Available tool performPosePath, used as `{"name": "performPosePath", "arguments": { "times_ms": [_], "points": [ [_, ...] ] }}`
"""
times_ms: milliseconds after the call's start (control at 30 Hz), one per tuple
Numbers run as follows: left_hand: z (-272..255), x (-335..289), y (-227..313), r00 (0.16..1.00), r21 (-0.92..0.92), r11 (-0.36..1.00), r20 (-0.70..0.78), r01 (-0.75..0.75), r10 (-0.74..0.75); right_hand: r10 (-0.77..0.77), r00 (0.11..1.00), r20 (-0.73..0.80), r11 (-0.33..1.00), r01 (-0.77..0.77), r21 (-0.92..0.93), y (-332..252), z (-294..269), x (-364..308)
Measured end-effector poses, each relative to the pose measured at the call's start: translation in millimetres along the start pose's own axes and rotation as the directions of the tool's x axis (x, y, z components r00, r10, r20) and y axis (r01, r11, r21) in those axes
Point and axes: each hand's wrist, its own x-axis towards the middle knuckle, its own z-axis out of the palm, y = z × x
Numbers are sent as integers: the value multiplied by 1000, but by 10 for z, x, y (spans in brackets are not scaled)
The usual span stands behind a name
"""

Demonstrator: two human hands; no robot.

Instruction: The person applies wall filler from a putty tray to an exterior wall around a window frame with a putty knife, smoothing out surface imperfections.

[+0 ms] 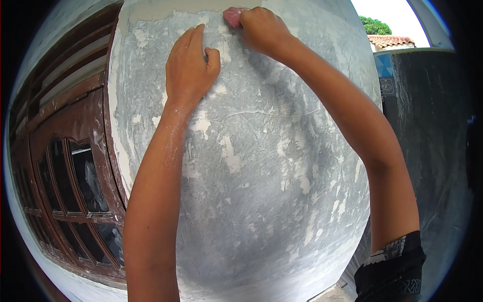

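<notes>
In front of me stands a wall point(241, 166) with mottled grey plaster and scattered pale patches. My left hand point(190, 65) lies against its upper part, fingers stretched upward and thumb apart. Nothing shows in that hand. Higher up and to the right, my right hand point(265, 31) is closed round a small pinkish-red piece, its rough end point(233, 16) sticking out on the left. Most of the piece is hidden by my fingers, so its kind is unclear. It is held at the wall, just below a smoother beige band point(168, 9).
A dark brown wooden window frame point(95, 131) with glass panes borders the wall on the left. On the right stands a tall dark panel point(432, 131) with a blue patterned corner. A tiled roof point(390, 41) and a green tree point(375, 26) show beyond it.
</notes>
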Motion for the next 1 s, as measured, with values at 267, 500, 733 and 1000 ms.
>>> {"name": "performPosePath", "arguments": {
  "times_ms": [267,500,733,1000],
  "points": [
    [88,32,97,1000,5,1000,-3,10,-10,310,949,61,947,-302,-109,464,-167,413],
    [-36,-4,-16,999,-11,999,17,34,-34,66,994,90,984,-50,-174,-301,-182,-100],
    [38,28,100,1000,-37,999,-20,3,-4,294,951,-91,951,-301,-77,527,-241,222],
    [-11,-6,-39,1000,22,1000,-2,15,-15,184,970,157,972,-156,-176,-282,-382,-168]
  ]
}}
